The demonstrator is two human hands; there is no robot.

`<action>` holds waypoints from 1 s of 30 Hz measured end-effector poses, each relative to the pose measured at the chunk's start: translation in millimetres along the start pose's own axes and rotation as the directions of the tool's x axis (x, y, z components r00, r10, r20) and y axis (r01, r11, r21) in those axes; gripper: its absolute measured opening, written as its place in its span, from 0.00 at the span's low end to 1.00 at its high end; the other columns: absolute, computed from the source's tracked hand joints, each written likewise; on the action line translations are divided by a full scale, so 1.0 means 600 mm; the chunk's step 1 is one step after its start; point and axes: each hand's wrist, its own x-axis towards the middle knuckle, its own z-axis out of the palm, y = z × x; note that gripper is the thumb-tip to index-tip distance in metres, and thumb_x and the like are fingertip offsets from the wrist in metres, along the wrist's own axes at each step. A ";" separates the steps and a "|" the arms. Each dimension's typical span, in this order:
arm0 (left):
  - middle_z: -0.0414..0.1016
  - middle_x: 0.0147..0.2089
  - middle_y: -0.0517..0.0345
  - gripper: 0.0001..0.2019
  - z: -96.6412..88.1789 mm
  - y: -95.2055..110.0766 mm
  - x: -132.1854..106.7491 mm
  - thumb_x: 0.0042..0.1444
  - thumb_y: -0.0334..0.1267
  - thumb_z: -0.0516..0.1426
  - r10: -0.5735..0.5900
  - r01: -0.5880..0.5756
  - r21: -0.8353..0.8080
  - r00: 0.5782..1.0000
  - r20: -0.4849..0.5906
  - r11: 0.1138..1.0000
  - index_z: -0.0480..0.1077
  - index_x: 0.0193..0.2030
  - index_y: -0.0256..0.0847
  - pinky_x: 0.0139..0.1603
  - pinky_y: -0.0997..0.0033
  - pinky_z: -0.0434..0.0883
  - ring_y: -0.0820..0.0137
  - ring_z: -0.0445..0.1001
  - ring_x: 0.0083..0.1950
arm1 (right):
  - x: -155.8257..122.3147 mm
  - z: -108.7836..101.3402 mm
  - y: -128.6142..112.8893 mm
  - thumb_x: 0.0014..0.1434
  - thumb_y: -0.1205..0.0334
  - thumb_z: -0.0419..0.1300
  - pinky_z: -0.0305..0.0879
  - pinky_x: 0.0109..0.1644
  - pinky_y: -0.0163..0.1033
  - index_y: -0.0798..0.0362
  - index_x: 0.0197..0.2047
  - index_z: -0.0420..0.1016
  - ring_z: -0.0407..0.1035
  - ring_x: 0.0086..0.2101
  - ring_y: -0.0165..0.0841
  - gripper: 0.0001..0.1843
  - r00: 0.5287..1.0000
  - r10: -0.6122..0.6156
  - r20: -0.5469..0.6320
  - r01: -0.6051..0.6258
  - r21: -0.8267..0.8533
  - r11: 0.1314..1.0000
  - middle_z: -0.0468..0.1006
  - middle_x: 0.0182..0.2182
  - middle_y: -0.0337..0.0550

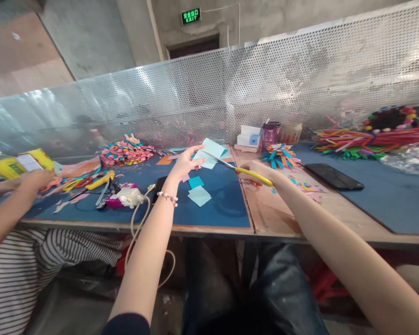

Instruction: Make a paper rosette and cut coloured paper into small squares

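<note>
Head view: pinching pale blue paper (213, 148) in the left hand (185, 166), above the blue mat (226, 211) on the tabletop (274, 218), nearer the far edge than the near one. Gripping yellow-handled scissors (261, 177) in the right hand (248, 170), blades up against the paper's lower right side. Hard to tell cutting from merely touching; can make out few fingers of the right hand, for blur and the handle.

Below, toward the near edge, can see pale squares (199, 196) lying by a deeper blue square (196, 182). Behind the left forearm, can make out only part of a dark object (158, 187).

Farther out, along the far edge, can see a tissue box (248, 140) with white tissue poking out, touching or nearly touching a lidded purple cup (270, 136), contents hidden. Just right of that, can see a clear tub (291, 134), too blurred to separate reddish contents from printing.

Toward the far right corner, can see a silvery wrapping (410, 158), cut off by the frame. Toward the left end, can see a yellow bottle (4, 165), partly hidden near a co-worker's hand (37, 179).
</note>
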 end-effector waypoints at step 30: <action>0.70 0.51 0.51 0.27 -0.006 -0.007 0.003 0.46 0.32 0.63 0.001 0.000 -0.020 0.999 0.051 1.000 0.68 0.56 0.45 0.27 0.74 0.68 0.75 0.70 0.31 | 0.001 0.002 0.006 0.50 0.62 0.55 0.54 0.13 0.30 0.54 0.27 0.68 0.61 0.11 0.27 0.05 0.998 -0.055 0.007 0.055 -0.026 0.998 0.64 0.12 0.33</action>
